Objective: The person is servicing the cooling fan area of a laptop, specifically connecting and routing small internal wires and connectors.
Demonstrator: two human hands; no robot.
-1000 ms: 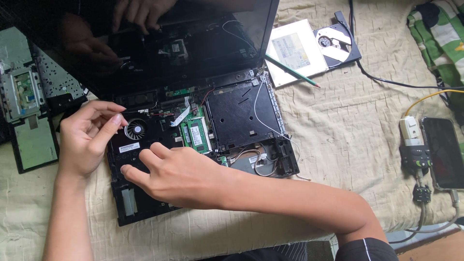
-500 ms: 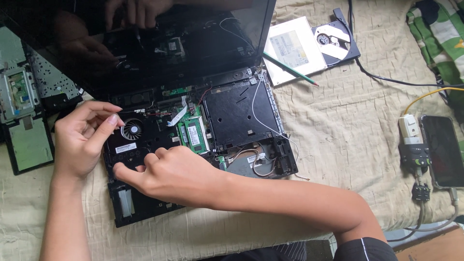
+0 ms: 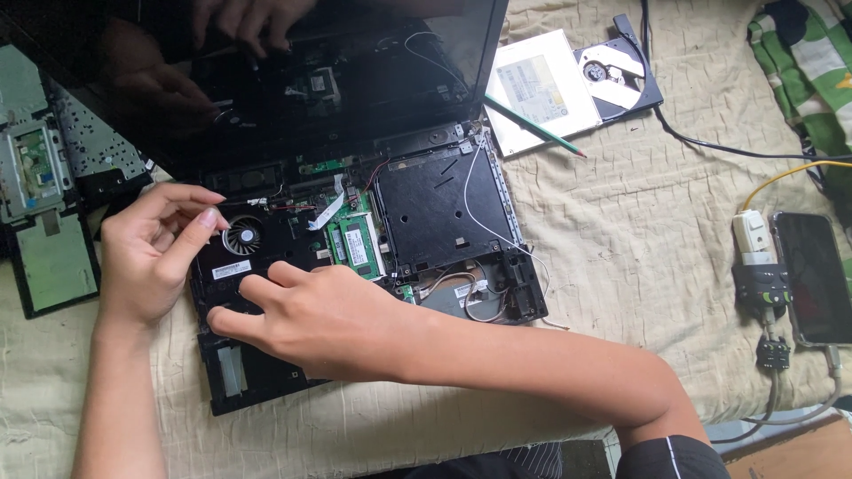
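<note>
Hands at work on an opened laptop chassis (image 3: 444, 213) lying on a beige quilted cloth (image 3: 639, 266), its dark screen (image 3: 293, 71) tilted back and mirroring the fingers. Left hand (image 3: 146, 257) sits at the left edge of the base, beside the round cooling fan (image 3: 241, 238); thumb and forefinger are drawn close, tips nearly together as in a pinch, but whether anything small lies between them cannot be told. Right hand (image 3: 328, 319) crosses from the lower right and lies over the black fan-and-heatsink cover (image 3: 266, 262), fingers spread and loosely curled, the tips pressing on the panel near its white label, grasping nothing visible. Compared with the views half a second and one second ago, the right hand has slid slightly up and to the right across the cover, and the left hand's fingers have drawn in from a wider reach toward the fan edge; the chassis itself has not shifted. Judged from this, the work remains at the fan region: one hand steadies the panel while the other attends to a small point at its upper left corner. Green memory module (image 3: 355, 244) lies exposed just right of the cover. Removed palmrest panel (image 3: 40, 213) rests to the left; optical drive (image 3: 577, 84) and green pencil (image 3: 532, 126) lie beyond the hinge; phone (image 3: 812, 275) and charger adapter (image 3: 754, 257) lie at the far right
</note>
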